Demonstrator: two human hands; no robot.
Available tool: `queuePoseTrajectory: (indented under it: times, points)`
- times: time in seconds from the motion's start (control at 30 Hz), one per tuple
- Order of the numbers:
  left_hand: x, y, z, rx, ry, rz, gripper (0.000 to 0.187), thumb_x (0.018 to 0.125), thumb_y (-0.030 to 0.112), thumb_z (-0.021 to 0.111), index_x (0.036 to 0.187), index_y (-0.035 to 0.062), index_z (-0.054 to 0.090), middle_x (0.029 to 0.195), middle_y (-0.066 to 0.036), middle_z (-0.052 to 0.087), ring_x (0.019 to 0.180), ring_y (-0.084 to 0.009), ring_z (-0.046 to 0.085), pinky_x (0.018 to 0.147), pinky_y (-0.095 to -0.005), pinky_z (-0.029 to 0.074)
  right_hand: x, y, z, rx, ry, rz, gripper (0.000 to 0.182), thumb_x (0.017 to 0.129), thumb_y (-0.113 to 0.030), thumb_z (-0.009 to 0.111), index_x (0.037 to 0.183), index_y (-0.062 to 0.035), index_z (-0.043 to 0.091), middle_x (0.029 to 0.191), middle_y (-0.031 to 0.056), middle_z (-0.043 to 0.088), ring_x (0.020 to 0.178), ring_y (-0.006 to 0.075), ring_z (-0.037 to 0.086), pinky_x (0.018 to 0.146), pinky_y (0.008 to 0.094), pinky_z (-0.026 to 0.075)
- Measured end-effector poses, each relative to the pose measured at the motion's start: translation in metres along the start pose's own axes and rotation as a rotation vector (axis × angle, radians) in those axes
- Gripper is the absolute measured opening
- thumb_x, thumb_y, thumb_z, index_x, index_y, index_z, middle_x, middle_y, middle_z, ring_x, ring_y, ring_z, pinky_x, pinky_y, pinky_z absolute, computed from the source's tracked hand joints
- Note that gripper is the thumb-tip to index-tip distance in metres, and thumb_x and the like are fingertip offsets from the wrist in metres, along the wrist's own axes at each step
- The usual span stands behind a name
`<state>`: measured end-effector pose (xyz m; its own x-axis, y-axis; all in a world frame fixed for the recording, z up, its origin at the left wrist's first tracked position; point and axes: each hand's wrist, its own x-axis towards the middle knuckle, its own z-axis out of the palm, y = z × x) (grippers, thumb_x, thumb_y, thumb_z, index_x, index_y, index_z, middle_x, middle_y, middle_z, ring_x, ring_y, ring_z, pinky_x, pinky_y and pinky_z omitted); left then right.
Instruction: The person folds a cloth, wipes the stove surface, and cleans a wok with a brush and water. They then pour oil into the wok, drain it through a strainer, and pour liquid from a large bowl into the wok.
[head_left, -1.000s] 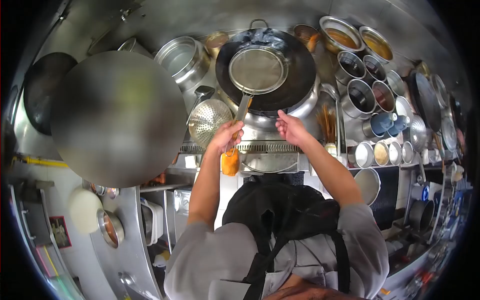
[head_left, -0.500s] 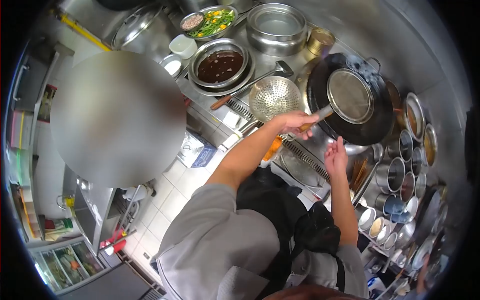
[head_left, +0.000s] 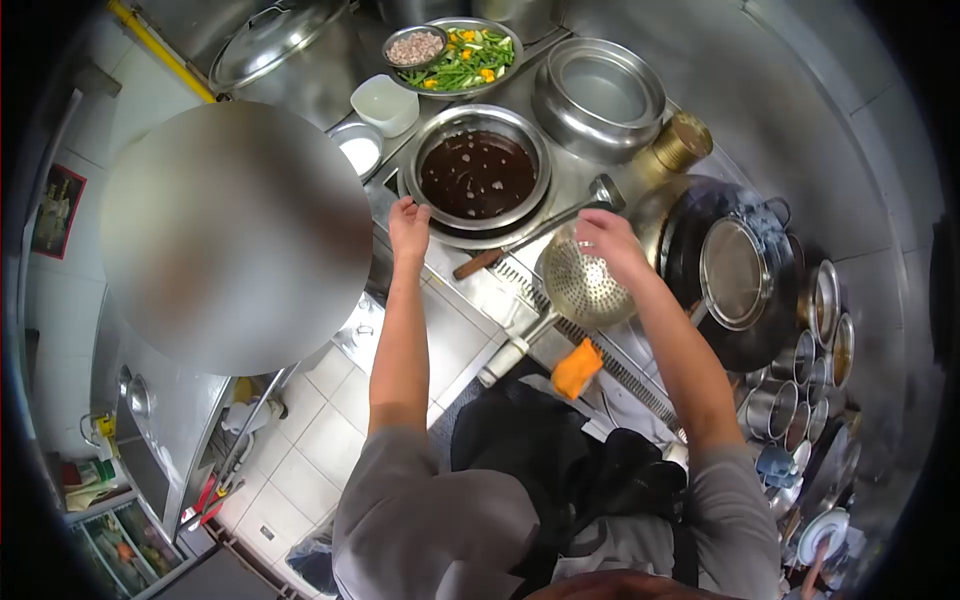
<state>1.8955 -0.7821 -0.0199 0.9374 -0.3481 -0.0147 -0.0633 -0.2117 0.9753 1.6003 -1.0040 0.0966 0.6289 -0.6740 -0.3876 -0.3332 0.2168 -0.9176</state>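
My left hand [head_left: 408, 232] is at the near left rim of a metal bowl [head_left: 540, 187] of dark brown sauce, its fingers curled against the edge. My right hand [head_left: 612, 246] hovers over a perforated ladle [head_left: 588, 290], holding nothing, with its fingers partly bent and apart. A spatula [head_left: 540, 228] with a wooden grip lies between the bowl and the ladle. The round mesh strainer [head_left: 735, 272] rests in the black wok [head_left: 775, 345] to the right, untouched by either hand.
Behind the bowl stand a tray of cut green vegetables [head_left: 470, 60], a white container [head_left: 385, 106], a lidded-looking pot [head_left: 600, 95] and a gold can [head_left: 684, 141]. An orange cloth [head_left: 577, 369] hangs at the counter's front. Several pots [head_left: 772, 410] line the right.
My left hand has let go of the strainer, now in the wok, and moved left to the sauce bowl. My right hand has moved up and left over the perforated ladle.
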Motion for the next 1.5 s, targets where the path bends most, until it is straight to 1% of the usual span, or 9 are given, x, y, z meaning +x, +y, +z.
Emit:
queuePoseTrajectory:
  times: [0.07,0.17,0.27,0.47,0.77,0.97,1.17,1.23,1.5]
  points:
    - [0.021,-0.014,0.000,0.024,-0.010,-0.009,0.044,0.095,0.011,0.071,0.133,-0.0035,0.054,0.110,-0.013,0.068,0.097,-0.0208,0.067,0.085,-0.0332,0.055,0.063,0.015,0.028,0.019,0.033,0.016,0.045,0.092,-0.016,0.071,0.133,0.0008,0.062,0.112,0.0094,0.069,0.095,0.0178,0.066,0.079,0.0313,0.056]
    - [0.030,-0.005,0.002,-0.264,-0.146,-0.245,0.043,0.094,0.007,0.071,0.132,-0.0007,0.051,0.107,-0.009,0.065,0.090,-0.0176,0.065,0.077,-0.0313,0.056,0.118,0.023,0.060,-0.005,0.153,0.120,0.042,0.090,-0.012,0.070,0.130,-0.0014,0.061,0.109,0.0108,0.067,0.091,0.0205,0.065,0.076,0.0342,0.056]
    - [0.035,-0.001,0.000,-0.337,-0.235,-0.310,0.033,0.093,0.000,0.069,0.117,0.0069,0.047,0.094,-0.003,0.055,0.076,-0.0127,0.057,0.065,-0.0268,0.053,0.137,0.026,0.077,-0.001,0.156,0.160,0.023,0.086,-0.005,0.070,0.103,-0.0087,0.055,0.090,0.0062,0.062,0.081,0.0191,0.063,0.073,0.0343,0.053]
    - [0.035,-0.006,-0.003,-0.366,-0.297,-0.211,0.030,0.095,0.002,0.069,0.111,0.0084,0.045,0.089,0.000,0.048,0.074,-0.0119,0.054,0.066,-0.0262,0.051,0.145,0.032,0.075,-0.036,0.164,0.042,0.035,0.081,0.002,0.069,0.109,-0.0053,0.051,0.089,0.0090,0.057,0.074,0.0190,0.058,0.059,0.0341,0.047]
    - [0.027,0.041,-0.006,-0.379,-0.305,-0.098,0.025,0.094,0.006,0.072,0.105,0.0072,0.049,0.088,-0.001,0.052,0.075,-0.0112,0.056,0.068,-0.0264,0.052,0.128,0.012,0.063,0.228,0.146,-0.069,0.033,0.079,0.001,0.069,0.108,-0.0032,0.053,0.089,0.0052,0.057,0.079,0.0169,0.058,0.065,0.0311,0.047]
    - [-0.011,0.131,0.004,-0.378,-0.321,0.008,0.029,0.095,0.009,0.073,0.110,0.0058,0.049,0.086,0.000,0.049,0.070,-0.0093,0.054,0.061,-0.0233,0.046,0.055,-0.038,0.013,0.343,0.116,-0.199,0.034,0.078,0.000,0.068,0.110,-0.0005,0.054,0.083,0.0057,0.059,0.072,0.0169,0.057,0.060,0.0319,0.044]
    - [-0.069,0.230,0.050,-0.418,-0.520,0.034,0.027,0.093,0.009,0.073,0.109,0.0017,0.052,0.085,-0.002,0.056,0.068,-0.0097,0.055,0.060,-0.0240,0.046,-0.041,-0.083,-0.074,0.431,0.394,-0.312,0.023,0.077,-0.001,0.068,0.097,0.0001,0.057,0.077,0.0077,0.058,0.063,0.0176,0.055,0.053,0.0332,0.042]
    - [-0.105,0.260,0.075,-0.438,-0.511,0.032,0.026,0.093,0.011,0.075,0.099,0.0046,0.051,0.081,-0.001,0.058,0.068,-0.0100,0.054,0.062,-0.0256,0.044,-0.084,-0.097,-0.110,0.400,0.466,-0.306,0.018,0.077,-0.001,0.067,0.092,0.0003,0.057,0.075,0.0069,0.058,0.062,0.0167,0.054,0.053,0.0319,0.042]
    - [-0.225,0.290,0.207,-0.543,-0.894,-0.099,0.034,0.090,0.007,0.074,0.108,-0.0016,0.047,0.084,-0.006,0.063,0.068,-0.0125,0.060,0.059,-0.0257,0.050,-0.231,-0.098,-0.258,0.313,0.707,-0.325,0.009,0.081,0.001,0.065,0.077,-0.0014,0.057,0.072,0.0043,0.054,0.060,0.0115,0.049,0.047,0.0256,0.036]
